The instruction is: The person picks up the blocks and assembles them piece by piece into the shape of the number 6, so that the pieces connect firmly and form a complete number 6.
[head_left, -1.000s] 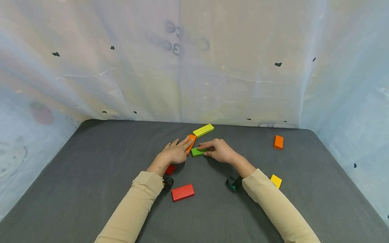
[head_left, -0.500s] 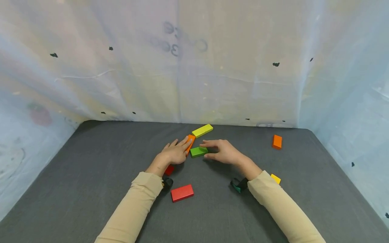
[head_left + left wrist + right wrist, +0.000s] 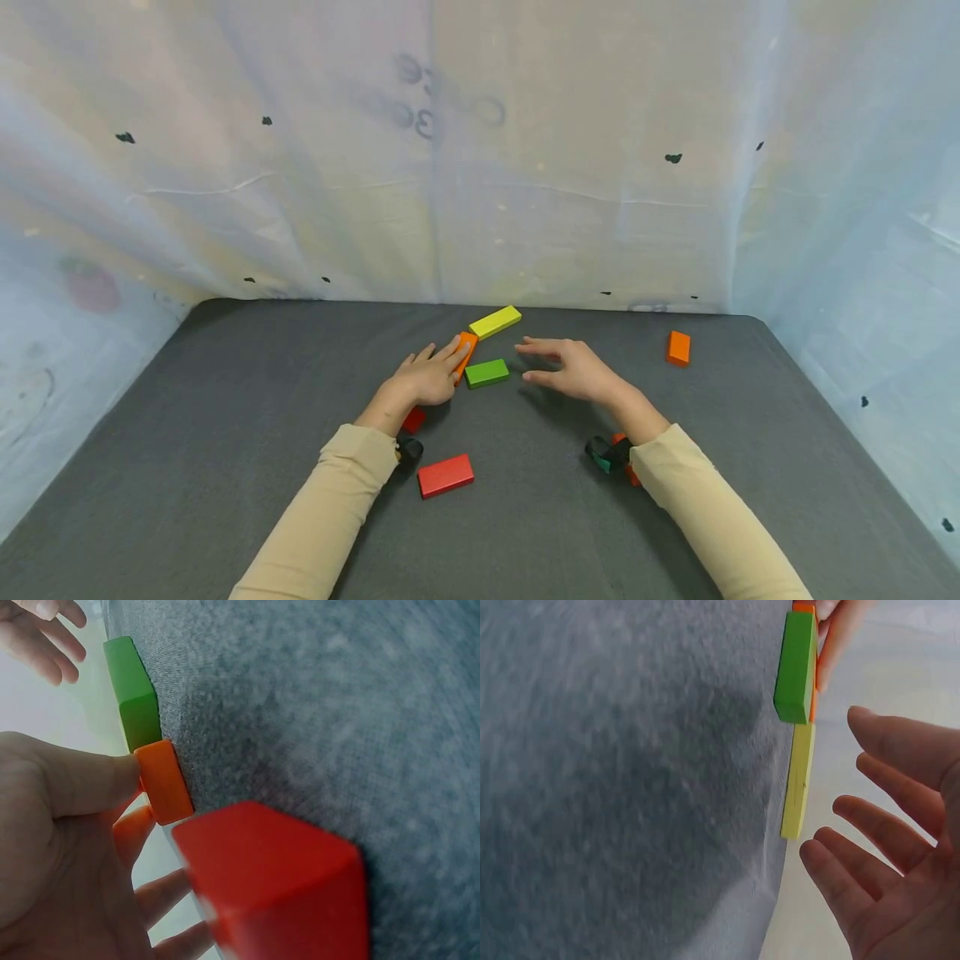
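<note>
My left hand (image 3: 429,377) holds an orange block (image 3: 467,357) lying on the dark table, thumb on one side and index finger along the other, as the left wrist view shows. A green block (image 3: 487,373) lies against the orange one's right side. Beyond the orange block's far end, a yellow block (image 3: 495,322) slants away to the right. My right hand (image 3: 573,367) hovers just right of the green block, fingers spread and thumb apart, with nothing in it. Nearest the left wrist is a red block (image 3: 277,862), partly hidden by that wrist in the head view.
Another red block (image 3: 446,476) lies between the forearms. Beside the right wrist strap, an orange-red block (image 3: 632,475) shows partly from under the sleeve. One more orange block (image 3: 678,348) lies at the far right. A pale curtain (image 3: 585,233) rises behind the table (image 3: 540,533).
My right hand has let go of the green block and drawn back to the right. The green block stays beside the orange one. My left hand keeps its place.
</note>
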Demonstrator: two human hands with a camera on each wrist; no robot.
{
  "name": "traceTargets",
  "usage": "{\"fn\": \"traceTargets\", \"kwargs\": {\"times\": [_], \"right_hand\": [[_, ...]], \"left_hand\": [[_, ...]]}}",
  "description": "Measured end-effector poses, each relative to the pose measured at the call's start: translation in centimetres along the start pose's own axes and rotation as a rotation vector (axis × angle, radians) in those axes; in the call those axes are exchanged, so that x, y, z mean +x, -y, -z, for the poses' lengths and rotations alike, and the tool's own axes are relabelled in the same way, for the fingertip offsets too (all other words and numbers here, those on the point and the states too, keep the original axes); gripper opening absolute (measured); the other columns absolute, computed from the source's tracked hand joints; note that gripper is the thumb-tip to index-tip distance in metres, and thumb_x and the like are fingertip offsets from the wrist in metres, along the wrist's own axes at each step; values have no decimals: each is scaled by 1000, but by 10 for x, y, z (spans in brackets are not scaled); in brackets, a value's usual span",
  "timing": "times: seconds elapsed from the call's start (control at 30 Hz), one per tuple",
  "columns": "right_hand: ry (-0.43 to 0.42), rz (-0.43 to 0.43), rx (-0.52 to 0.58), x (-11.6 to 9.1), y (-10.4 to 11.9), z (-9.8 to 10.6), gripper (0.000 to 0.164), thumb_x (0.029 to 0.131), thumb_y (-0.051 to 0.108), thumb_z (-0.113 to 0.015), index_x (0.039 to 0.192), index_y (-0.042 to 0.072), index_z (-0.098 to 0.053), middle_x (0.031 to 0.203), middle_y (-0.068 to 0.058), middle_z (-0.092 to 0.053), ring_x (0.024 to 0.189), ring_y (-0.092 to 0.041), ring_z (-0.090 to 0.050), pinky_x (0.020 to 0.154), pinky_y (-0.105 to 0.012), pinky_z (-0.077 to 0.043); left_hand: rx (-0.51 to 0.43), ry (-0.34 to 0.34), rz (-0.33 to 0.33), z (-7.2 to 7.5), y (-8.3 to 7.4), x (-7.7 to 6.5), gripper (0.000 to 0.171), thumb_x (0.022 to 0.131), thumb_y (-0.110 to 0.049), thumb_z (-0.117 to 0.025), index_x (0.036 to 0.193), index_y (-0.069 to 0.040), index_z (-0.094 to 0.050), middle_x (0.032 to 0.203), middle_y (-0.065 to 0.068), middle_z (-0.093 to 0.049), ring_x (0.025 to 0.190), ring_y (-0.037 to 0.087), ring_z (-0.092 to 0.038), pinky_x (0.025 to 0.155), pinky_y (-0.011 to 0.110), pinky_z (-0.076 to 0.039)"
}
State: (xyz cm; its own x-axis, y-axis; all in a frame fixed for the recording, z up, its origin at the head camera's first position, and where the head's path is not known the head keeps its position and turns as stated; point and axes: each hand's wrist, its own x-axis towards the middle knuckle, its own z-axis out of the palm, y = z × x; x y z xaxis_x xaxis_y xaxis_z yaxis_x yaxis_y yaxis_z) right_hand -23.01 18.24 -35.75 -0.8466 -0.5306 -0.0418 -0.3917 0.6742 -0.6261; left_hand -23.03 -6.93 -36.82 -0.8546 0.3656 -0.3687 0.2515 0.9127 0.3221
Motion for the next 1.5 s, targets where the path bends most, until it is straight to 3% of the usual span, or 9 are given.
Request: {"fn": "traceTargets", "kwargs": {"times": [0.73,1.5], "right_hand": [[-105,-64,-24,-26,-29,31,54,93,28,-65,143,15,-49,153,-13,-36,133,-36,-44,106,-51,-39],[-142,-169,-71,-53,-57,50,58,95,28,-62,145,6,-43,153,-22,-30,133,-44,-39,105,-56,-38]], "left_hand": [[-3,9,3,0,4,1,56,105,-23,-34,156,-22,-12,163,-3,-2,148,36,-7,118,55,-8],[-18,7,20,0,4,-1,56,105,-22,-34,156,-23,-12,163,-3,-2,148,36,-6,119,55,-7]]}}
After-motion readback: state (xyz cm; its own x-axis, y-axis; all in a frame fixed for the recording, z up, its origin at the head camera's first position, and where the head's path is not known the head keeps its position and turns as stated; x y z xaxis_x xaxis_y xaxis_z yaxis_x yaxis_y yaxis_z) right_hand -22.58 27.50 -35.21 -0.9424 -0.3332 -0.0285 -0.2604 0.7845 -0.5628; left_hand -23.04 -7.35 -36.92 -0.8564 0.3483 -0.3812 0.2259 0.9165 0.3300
